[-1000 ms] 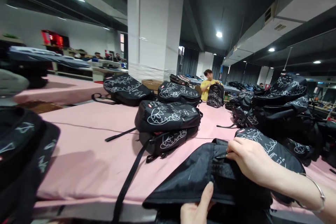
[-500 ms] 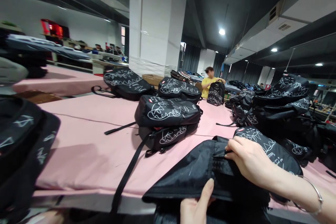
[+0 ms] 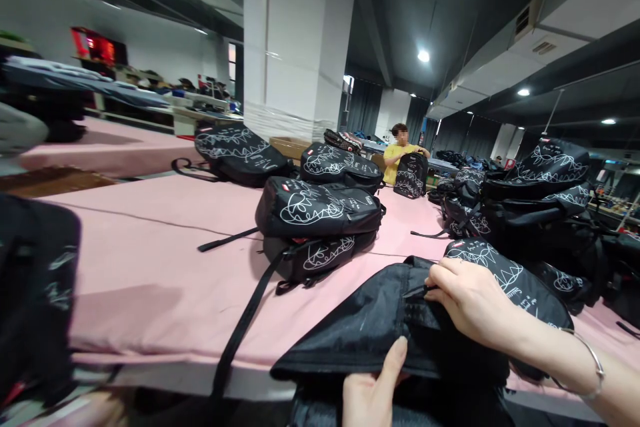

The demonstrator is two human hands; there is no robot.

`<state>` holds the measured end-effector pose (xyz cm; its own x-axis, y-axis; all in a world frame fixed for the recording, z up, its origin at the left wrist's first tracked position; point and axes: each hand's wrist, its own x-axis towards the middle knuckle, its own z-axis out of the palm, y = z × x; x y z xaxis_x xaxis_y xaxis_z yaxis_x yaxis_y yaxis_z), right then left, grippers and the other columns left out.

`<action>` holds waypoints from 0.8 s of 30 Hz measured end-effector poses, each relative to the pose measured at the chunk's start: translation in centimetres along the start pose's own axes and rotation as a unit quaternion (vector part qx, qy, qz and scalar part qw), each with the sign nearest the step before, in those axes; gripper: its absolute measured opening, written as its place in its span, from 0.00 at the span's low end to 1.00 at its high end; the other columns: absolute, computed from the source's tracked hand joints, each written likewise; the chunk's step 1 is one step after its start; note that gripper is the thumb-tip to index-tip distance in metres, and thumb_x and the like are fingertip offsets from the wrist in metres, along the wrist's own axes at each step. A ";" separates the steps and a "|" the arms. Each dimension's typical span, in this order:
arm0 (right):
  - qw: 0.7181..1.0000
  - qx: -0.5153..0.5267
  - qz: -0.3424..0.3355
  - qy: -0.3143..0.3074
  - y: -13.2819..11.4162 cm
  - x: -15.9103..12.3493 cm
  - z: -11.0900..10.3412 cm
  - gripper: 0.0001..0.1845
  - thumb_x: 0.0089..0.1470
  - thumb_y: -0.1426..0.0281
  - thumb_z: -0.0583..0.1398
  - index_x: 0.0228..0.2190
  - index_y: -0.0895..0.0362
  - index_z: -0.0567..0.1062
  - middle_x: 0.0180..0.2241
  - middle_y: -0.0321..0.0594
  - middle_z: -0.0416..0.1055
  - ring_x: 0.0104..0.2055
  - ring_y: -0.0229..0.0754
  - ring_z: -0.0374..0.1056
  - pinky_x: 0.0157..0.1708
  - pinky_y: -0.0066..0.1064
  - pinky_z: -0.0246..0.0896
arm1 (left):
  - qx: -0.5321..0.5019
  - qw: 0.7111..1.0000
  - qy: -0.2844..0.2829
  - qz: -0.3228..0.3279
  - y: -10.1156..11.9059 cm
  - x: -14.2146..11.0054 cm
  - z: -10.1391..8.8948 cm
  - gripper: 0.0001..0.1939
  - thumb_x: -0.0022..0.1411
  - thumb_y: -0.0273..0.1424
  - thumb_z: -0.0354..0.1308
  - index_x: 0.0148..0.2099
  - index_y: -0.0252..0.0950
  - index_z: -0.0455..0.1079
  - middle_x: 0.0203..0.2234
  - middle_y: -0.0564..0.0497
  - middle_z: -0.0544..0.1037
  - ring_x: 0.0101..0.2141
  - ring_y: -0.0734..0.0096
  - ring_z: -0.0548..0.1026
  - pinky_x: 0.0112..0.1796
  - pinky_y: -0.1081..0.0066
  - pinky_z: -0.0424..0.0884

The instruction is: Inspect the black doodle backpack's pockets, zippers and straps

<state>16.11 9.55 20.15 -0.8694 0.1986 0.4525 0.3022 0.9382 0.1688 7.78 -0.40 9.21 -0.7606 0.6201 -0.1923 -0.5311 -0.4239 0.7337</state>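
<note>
A black backpack [image 3: 365,327] lies on its side at the near edge of the pink table [image 3: 160,267], its plain lining side up. My right hand [image 3: 470,300] rests on its upper edge, fingers pinched on a small zipper pull at about the middle of the bag. My left hand [image 3: 373,390] grips the bag's near edge from below, thumb pressed on top of the fabric. A silver bracelet [image 3: 590,360] circles my right wrist.
Two stacked black backpacks with white doodle print [image 3: 320,213] sit mid-table, more [image 3: 240,153] beyond and a tall pile [image 3: 540,200] at right. A long strap [image 3: 245,327] trails over the table edge. A person in a yellow shirt [image 3: 397,153] handles a bag at the far end. A white pillar [image 3: 300,40] stands behind.
The view has tilted slightly; both hands keep their hold on the bag, with the right hand shifted a little up and left along the zipper.
</note>
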 end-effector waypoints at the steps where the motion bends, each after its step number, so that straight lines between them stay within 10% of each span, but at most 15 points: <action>1: 1.000 0.007 0.002 0.005 0.0 0.0 0.0 0.04 0.55 0.73 0.54 0.28 0.57 0.66 0.28 0.39 0.67 0.32 0.40 0.64 0.32 0.28 0.57 | -0.001 1.000 -0.003 0.001 0.0 0.0 0.0 0.23 0.28 0.39 0.70 0.30 0.33 0.76 0.30 0.44 0.79 0.40 0.43 0.73 0.36 0.61 0.73; 16: 0.974 0.206 0.085 0.042 3.3 -2.1 -2.2 0.11 0.52 0.71 0.57 0.40 0.56 0.66 0.37 0.40 0.69 0.38 0.40 0.65 0.37 0.30 0.60 | 0.010 0.994 -0.091 -0.061 1.8 1.6 -1.3 0.17 0.35 0.35 0.70 0.28 0.29 0.76 0.27 0.42 0.79 0.36 0.55 0.76 0.35 0.68 0.74; 24: 0.970 0.208 0.116 -0.047 3.7 -7.7 1.6 0.14 0.45 0.82 0.52 0.32 0.56 0.71 0.31 0.36 0.70 0.34 0.37 0.66 0.34 0.26 0.59 | 0.064 0.989 -0.108 -0.072 3.2 5.4 -1.7 0.14 0.36 0.32 0.70 0.27 0.30 0.74 0.25 0.46 0.78 0.33 0.60 0.76 0.34 0.66 0.74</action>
<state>23.26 11.91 15.92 -0.8342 0.4253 0.3512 0.3279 0.8944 -0.3042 1.35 0.47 9.44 -0.5750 0.8009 -0.1671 -0.5663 -0.2422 0.7878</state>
